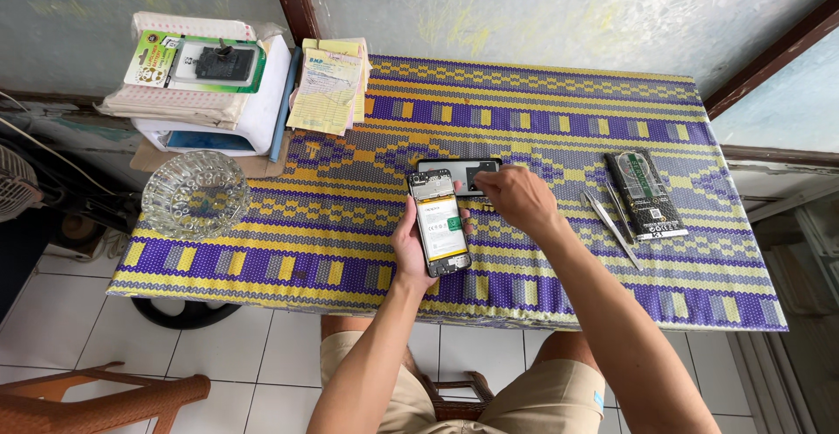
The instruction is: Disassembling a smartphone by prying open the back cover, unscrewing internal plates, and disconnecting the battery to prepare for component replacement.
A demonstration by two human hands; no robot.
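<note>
Opened phone (441, 222), back off and battery exposed, sat cradled in left hand (412, 246) at counter (699, 294) centre. Right hand (516, 196) fingers pinched at phone's 1 o'clock corner, detached back cover (461, 173) just beyond. Disassembly step, likely; next move would call for fine grip. Tweezers (612, 222) at 3 o'clock.
</note>
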